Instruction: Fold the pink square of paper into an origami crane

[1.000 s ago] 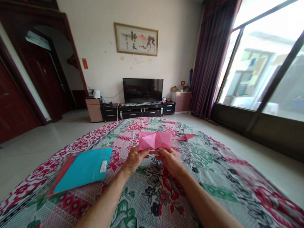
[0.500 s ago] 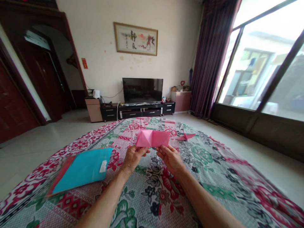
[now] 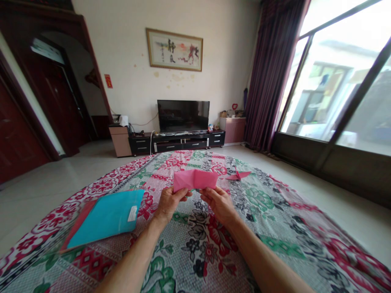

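Note:
A pink sheet of folded paper (image 3: 196, 180) is held up above the cloth, with a crease down its middle. My left hand (image 3: 171, 201) pinches its lower left edge between thumb and fingers. At the lower right edge, my right hand (image 3: 220, 202) grips it the same way. Just beyond my right hand, a pink folded paper crane (image 3: 239, 175) lies on the patterned tablecloth (image 3: 269, 211). To the left of my left hand rests a pack of coloured paper (image 3: 106, 219), blue on top with a red sheet showing at its edge and a small white label.
The cloth-covered surface has a rounded far edge. Past it stand a low black TV cabinet (image 3: 183, 143) and a television (image 3: 183, 116). A purple curtain (image 3: 264, 77) and a large window (image 3: 330, 89) are on the right, a dark red door (image 3: 18, 134) on the left.
The folded paper has tilted and its left part lies flatter, its triangular crease less visible. My left thumb has shifted slightly up onto it. The crane and paper pack have not moved.

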### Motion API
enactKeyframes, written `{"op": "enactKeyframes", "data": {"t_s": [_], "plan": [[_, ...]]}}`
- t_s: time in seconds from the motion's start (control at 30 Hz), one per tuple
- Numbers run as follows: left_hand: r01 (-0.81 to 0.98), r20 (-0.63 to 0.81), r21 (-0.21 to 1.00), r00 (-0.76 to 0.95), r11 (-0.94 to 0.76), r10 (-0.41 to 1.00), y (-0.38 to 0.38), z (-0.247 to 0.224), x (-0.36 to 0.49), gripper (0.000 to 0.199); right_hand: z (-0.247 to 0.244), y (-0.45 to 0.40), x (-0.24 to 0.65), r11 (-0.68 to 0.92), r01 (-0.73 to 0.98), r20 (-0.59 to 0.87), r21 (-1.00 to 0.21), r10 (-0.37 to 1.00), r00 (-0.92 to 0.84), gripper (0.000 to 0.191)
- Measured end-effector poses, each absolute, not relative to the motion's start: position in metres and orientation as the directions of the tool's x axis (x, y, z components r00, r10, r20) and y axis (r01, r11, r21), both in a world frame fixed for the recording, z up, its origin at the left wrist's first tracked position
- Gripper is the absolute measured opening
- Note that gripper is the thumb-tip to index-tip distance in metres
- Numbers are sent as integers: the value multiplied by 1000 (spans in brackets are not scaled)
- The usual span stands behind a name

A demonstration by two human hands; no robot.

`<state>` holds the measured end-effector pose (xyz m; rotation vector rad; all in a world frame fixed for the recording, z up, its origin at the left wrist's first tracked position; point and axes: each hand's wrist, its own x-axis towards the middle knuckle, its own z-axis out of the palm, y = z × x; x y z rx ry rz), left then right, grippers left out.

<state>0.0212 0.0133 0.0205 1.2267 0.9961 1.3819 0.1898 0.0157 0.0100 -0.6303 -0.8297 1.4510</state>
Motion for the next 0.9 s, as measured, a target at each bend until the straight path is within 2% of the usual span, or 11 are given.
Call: {"op": "enactKeyframes", "data": {"t_s": [0.23, 0.47, 0.6, 0.67, 0.77, 0.83, 0.9], "plan": [[-134, 150, 982, 121, -133, 981, 13, 23, 18, 27, 10, 18, 194, 25, -638, 94, -770, 993, -75, 13], [-65, 135, 990, 164, -126, 977, 12, 24, 19, 27, 10, 17, 193, 33, -571, 88, -821, 994, -69, 13], [-85, 138, 988, 120, -129, 983, 13, 24, 18, 27, 6, 22, 195, 140, -472, 127, -870, 990, 60, 20], [-64, 125, 991, 64, -121, 990, 14, 23, 17, 27, 4, 26, 197, 270, -307, 207, -913, 953, 223, 29], [-8, 80, 997, -12, -80, 997, 16, 20, 16, 24, 4, 27, 198, 468, 122, 474, -875, 781, 407, 30], [27, 61, 998, -25, -60, 998, 17, 19, 17, 22, 7, 22, 197, 562, 402, 688, -723, 638, 346, 30], [55, 63, 997, -15, -62, 998, 17, 17, 18, 22, 12, 15, 194, 625, 558, 820, -546, 536, 200, 30]]}}
